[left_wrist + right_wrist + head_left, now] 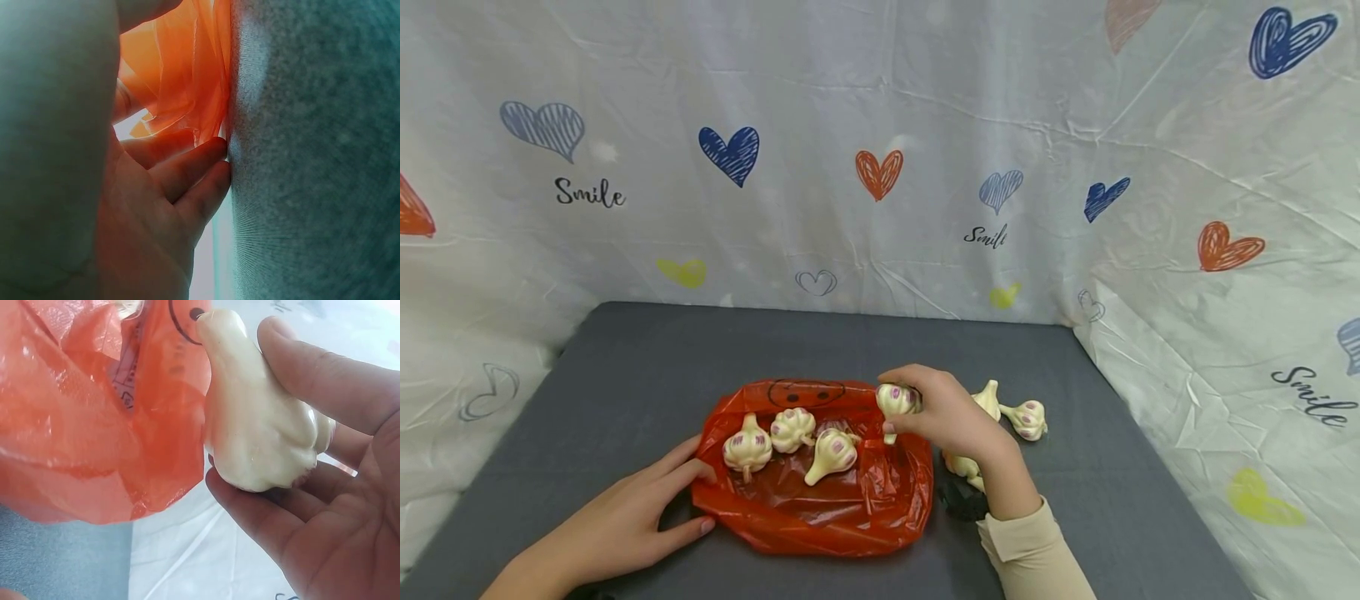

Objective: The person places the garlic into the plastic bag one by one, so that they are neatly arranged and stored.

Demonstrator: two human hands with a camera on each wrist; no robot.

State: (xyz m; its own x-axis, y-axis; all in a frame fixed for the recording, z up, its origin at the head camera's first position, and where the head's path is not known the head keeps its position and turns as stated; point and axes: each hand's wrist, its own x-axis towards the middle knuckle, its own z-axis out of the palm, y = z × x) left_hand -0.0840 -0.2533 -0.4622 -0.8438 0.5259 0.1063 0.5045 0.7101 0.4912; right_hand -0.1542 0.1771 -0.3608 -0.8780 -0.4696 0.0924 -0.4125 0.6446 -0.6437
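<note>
An open red plastic bag (805, 540) lies on the dark table with three garlic bulbs inside: one on the left (747, 448), one in the middle (792, 428) and one nearer the front (832, 455). My right hand (951, 417) pinches another garlic bulb (895, 402) between thumb and fingers, over the bag's right rim. In the right wrist view this pale bulb (256, 419) shows its stem pointing up, beside the bag's wall. With relaxed fingers, my left hand (632, 508) touches the bag's left side; the left wrist view shows its fingers (194, 172) against the table.
More garlic bulbs lie right of the bag: one at the far right (1028, 419), another beside it (988, 400), and some partly hidden under the right forearm (964, 469). A black object (962, 498) sits at the right wrist. A heart-printed curtain (820, 100) borders the table (760, 337).
</note>
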